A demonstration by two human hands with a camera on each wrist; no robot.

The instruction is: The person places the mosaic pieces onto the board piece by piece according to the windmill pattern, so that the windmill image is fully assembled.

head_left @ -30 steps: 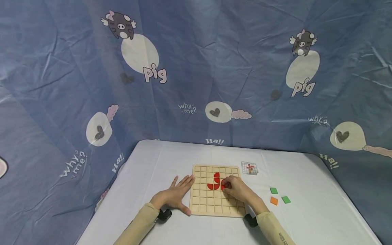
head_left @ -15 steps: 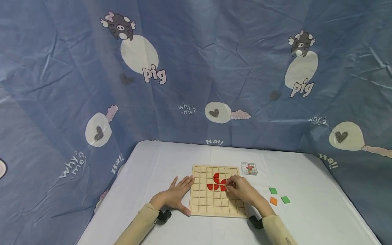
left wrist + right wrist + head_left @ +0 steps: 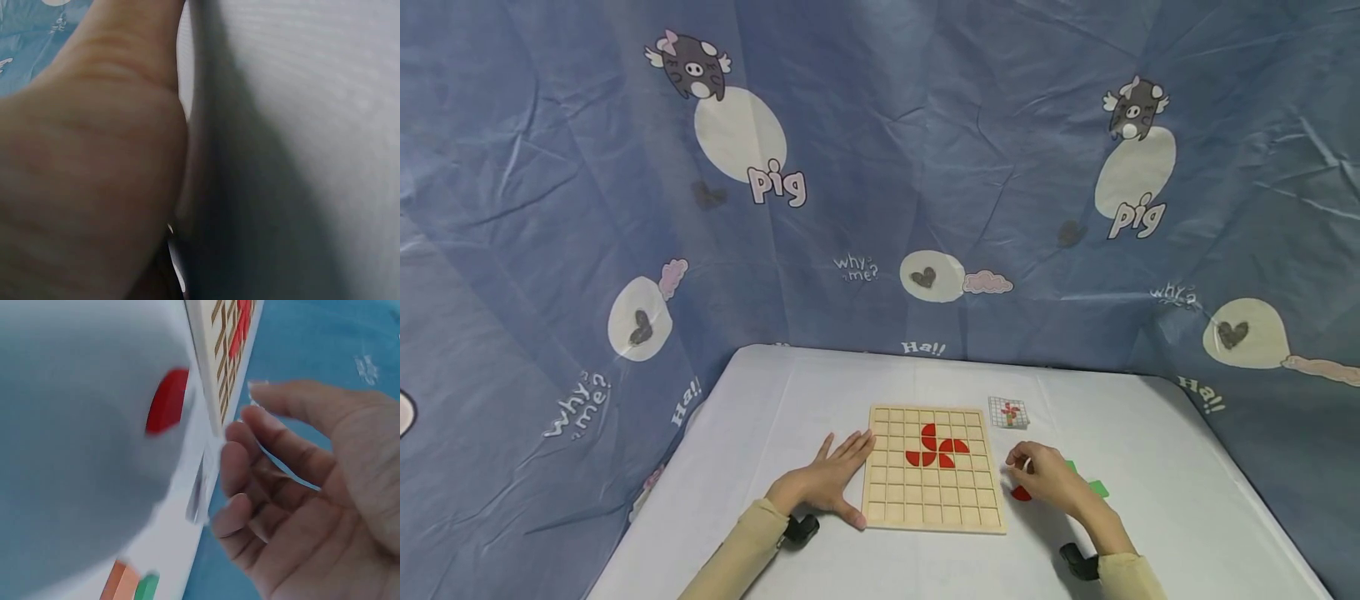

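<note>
Seven red pieces [image 3: 928,443] on the board [image 3: 917,492].
My left hand [image 3: 831,482] lies spread at its edge; right hand [image 3: 1051,477], fingers loosely curled, hangs near another piece [image 3: 1021,494].

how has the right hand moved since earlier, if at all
Yes: in the head view, the right hand has moved right, from over the wooden board to beyond its right edge.

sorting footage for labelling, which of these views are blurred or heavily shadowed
Head: board fairly sharp, soft shadow beneath the right hand; left wrist: left hand close and soft, dark shadow across the table; right wrist: red piece, orange tile and green tile blurred, wide grey shadow.
</note>
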